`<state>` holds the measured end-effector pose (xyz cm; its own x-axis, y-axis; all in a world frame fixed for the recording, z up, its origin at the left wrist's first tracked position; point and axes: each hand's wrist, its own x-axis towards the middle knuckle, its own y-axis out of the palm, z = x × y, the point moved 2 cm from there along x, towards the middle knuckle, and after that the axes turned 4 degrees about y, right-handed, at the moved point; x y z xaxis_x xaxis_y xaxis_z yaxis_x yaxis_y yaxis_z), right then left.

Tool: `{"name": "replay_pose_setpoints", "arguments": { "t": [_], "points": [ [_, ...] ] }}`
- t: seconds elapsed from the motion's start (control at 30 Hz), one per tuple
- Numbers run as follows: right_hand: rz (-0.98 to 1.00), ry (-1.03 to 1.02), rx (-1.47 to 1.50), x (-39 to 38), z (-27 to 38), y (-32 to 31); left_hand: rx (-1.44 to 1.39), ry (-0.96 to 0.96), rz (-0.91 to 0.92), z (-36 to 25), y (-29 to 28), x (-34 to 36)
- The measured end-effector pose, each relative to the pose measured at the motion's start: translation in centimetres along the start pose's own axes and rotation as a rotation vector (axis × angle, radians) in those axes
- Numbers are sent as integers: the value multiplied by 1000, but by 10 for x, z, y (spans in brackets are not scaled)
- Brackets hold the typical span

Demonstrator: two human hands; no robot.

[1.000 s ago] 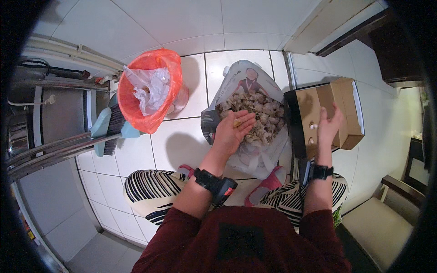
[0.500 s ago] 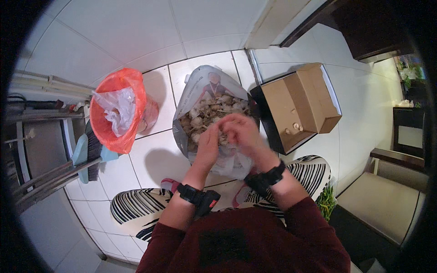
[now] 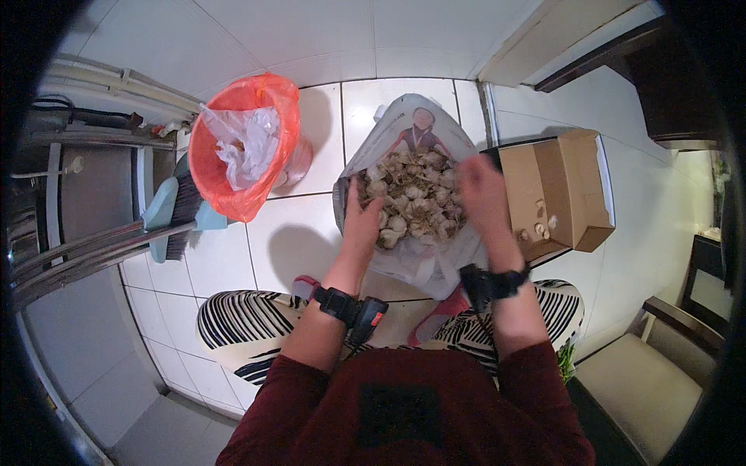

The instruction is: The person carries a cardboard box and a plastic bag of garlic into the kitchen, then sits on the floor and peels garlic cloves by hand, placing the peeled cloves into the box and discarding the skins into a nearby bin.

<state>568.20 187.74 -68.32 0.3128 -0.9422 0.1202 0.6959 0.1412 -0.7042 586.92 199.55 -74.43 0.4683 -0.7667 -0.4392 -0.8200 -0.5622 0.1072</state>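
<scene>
Ugh, my right hand is blurring, so I'm not making out its grip. My left hand is hiding some garlic. White plastic is covering most of the bin's inside, and the chair is getting cut off lower right.

1 head view, the left of 2 fisheyes worn side by side, looking steeply down past the wearer's maroon shirt at lower center. Fairly near the left hand and right hand around mid-frame, wide enough for white tiled wall up top and chair seat lower right; straight lines bow outward.
</scene>
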Motion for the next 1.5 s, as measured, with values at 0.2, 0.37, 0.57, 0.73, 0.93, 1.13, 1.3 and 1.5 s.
{"name": "replay_pose_setpoints", "arguments": {
  "t": [0.2, 0.37, 0.57, 0.73, 0.93, 1.13, 1.3, 1.5],
  "points": [
    [636, 72, -616, -36, -26, 122, -190, -121, 27, -13, -12, -7],
    [947, 230, -710, -41, -39, 132, -216, -74, 52, -13, -11, -13],
    [728, 99, -514, -46, -21, 148, -232, -145, 43, -16, -11, -17],
    [572, 305, -488, -35, -38, 129, -203, -256, 54, -19, -19, -17],
    [238, -46, -636, -14, -29, 102, -222, -209, 49, -14, -18, -15],
    [676, -164, -719, -25, -50, 150, -226, -228, 32, -19, -17, -16],
    [534, -239, -854, -20, -69, 137, -209, -231, 76, -19, -18, -19],
    [749, -163, -858, -29, -41, 132, -184, -234, 80, -14, -16, -16]
  ]
}}
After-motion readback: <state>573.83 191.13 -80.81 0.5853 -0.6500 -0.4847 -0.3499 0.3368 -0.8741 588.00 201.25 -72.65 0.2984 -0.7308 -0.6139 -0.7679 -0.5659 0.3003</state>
